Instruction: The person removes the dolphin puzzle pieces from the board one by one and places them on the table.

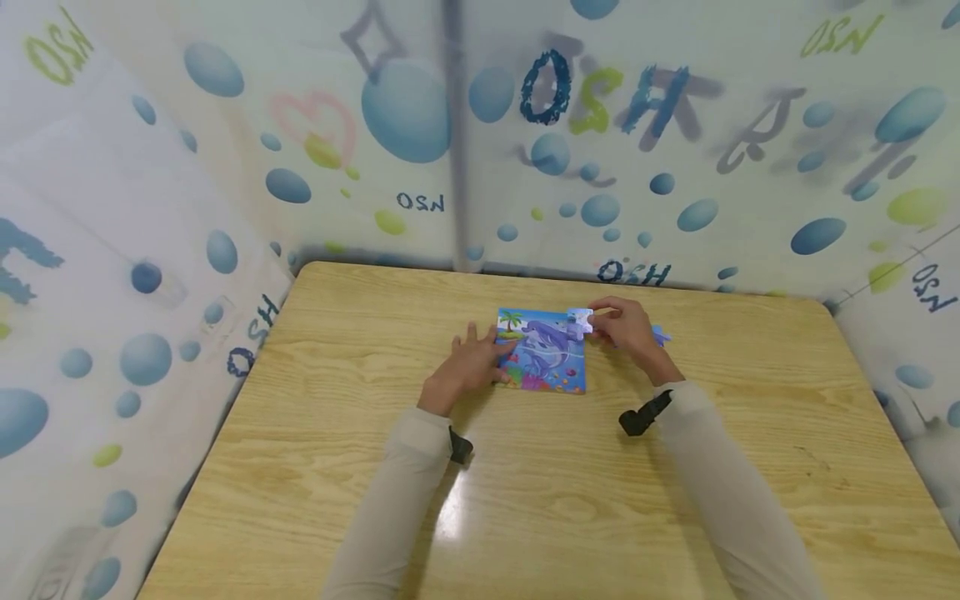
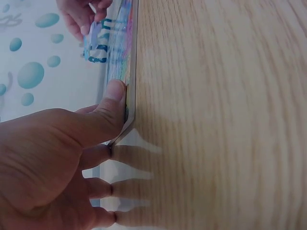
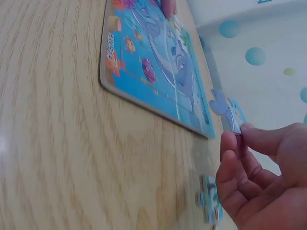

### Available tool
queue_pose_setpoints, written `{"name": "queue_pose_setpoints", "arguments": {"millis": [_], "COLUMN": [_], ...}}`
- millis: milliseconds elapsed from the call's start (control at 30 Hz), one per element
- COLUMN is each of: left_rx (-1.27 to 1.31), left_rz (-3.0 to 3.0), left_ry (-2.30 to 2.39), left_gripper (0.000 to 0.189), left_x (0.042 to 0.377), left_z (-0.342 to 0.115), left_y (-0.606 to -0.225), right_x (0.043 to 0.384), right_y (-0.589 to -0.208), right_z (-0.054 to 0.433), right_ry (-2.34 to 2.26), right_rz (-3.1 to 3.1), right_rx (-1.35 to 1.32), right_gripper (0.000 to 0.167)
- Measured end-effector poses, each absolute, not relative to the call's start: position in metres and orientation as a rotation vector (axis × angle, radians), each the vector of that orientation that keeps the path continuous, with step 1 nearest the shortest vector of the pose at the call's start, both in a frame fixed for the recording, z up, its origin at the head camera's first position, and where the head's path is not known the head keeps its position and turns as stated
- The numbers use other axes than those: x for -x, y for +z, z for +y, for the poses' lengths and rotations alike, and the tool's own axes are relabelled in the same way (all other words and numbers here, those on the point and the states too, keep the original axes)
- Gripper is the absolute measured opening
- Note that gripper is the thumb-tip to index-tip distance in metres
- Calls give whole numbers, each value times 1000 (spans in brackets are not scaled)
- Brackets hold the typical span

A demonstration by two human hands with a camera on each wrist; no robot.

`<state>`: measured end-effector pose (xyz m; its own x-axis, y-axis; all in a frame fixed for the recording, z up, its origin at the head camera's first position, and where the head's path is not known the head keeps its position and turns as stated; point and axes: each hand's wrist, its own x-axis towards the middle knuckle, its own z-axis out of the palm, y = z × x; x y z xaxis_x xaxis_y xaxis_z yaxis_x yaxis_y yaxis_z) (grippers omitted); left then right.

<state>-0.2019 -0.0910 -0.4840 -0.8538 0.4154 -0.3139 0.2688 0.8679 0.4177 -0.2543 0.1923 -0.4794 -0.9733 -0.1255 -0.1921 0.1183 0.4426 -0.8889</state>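
A dolphin picture puzzle board (image 1: 542, 354) lies flat on the wooden table (image 1: 337, 400). My left hand (image 1: 483, 350) lies flat with straight fingers at the board's left edge. In the left wrist view its thumb (image 2: 115, 98) presses on the board's rim (image 2: 125, 57). My right hand (image 1: 600, 323) pinches a small blue puzzle piece (image 1: 581, 321) over the board's far right corner. The right wrist view shows that piece (image 3: 229, 114) held just above the board (image 3: 148, 67) between thumb and fingers (image 3: 229, 143).
Another loose puzzle piece (image 1: 660, 336) lies on the table just right of my right hand, also in the right wrist view (image 3: 209, 205). Bubble-patterned white sheets (image 1: 675, 167) wall in the table at the back and both sides.
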Motion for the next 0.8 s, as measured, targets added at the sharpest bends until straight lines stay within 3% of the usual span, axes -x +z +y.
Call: {"name": "queue_pose_setpoints", "arguments": {"millis": [800], "left_rx": [-521], "left_rz": [2641], "left_ry": [535], "left_gripper": [69], "left_x": [201], "left_z": [-93], "left_y": [-484], "right_x": [247], "right_y": [-476], "right_z": [268], "right_ry": [-1394], "right_rz": [2601], "right_rx": [-192], "right_gripper": [32]}}
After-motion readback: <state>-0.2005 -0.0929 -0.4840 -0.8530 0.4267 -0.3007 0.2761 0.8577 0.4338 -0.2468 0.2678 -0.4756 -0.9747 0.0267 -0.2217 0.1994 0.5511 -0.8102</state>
